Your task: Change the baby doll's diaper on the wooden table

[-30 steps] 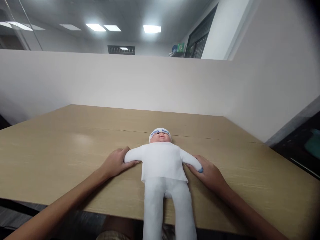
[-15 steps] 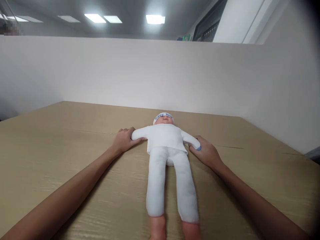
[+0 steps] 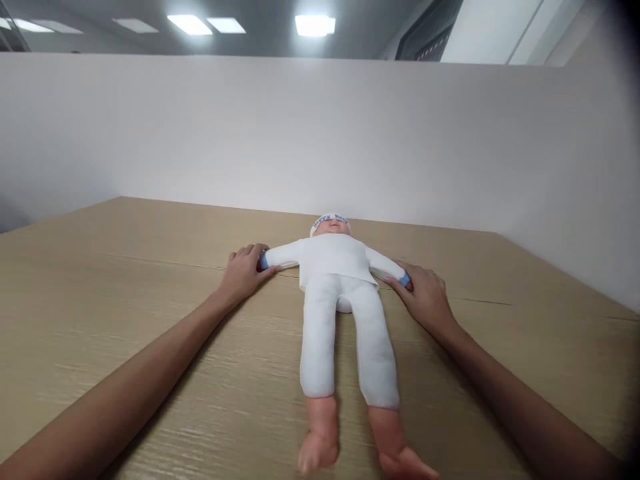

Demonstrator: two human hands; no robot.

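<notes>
1. Doll (image 3: 336, 259), one: on its back on the table (image 3: 150, 307), middle of my view, hat (image 3: 331, 219) to twelve o'clock, feet (image 3: 320, 448) to six
2. Left hand (image 3: 241, 272), mine: at nine o'clock from the doll's chest, fingers curled narrow about a blue cuff (image 3: 263, 261), thumb along the sleeve's near edge; how hard they press, I cannot tell
3. Right hand (image 3: 427, 297), mine: between three and four o'clock, fingers closed in around the other blue cuff (image 3: 405, 279), thumb on its near side; pressure again not to be told
4. Sleeves, pair, spread: soft stuff, I judge, so an even, light hold at both ends serves better than a hard pinch
5. Pull, if any: best matched left and right, my nine o'clock side no stronger than the other, so the chest stays square
6. Wrists, mine: best low and loose, close to the wood, so neither arm gets twisted or lifted
7. Trousers (image 3: 319, 340), white: at six o'clock, legs apart, clear of both hands; my forearms do well to stay wide of them
</notes>
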